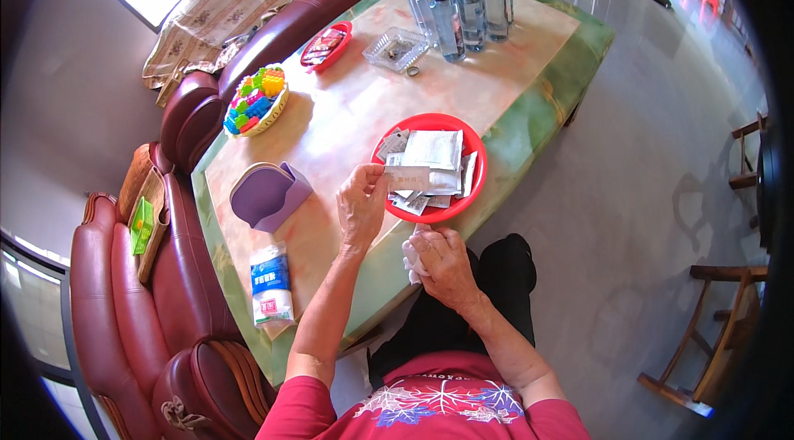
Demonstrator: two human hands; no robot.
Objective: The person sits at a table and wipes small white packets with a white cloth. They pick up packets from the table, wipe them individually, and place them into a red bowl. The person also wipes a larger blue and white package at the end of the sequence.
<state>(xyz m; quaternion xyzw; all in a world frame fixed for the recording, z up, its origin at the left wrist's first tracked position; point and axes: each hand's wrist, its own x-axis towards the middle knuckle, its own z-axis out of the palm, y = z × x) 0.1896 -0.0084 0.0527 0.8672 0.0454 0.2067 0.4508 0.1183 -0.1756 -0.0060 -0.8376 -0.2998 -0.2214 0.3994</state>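
Observation:
My left hand pinches one end of a small flat greyish sachet and holds it level above the near left part of a red round plate. Several white and silver packets lie heaped on that plate. Just beyond the table's near edge, my right hand is closed around a crumpled white cloth or tissue; which of the two I cannot tell. Left of my left hand stands a purple holder with a rounded tan-edged piece in it.
On the stone-look table are a blue-and-white bag, a basket of colourful toy blocks, a smaller red dish, a clear ashtray and several clear bottles. A red leather sofa flanks the left; wooden chairs stand right.

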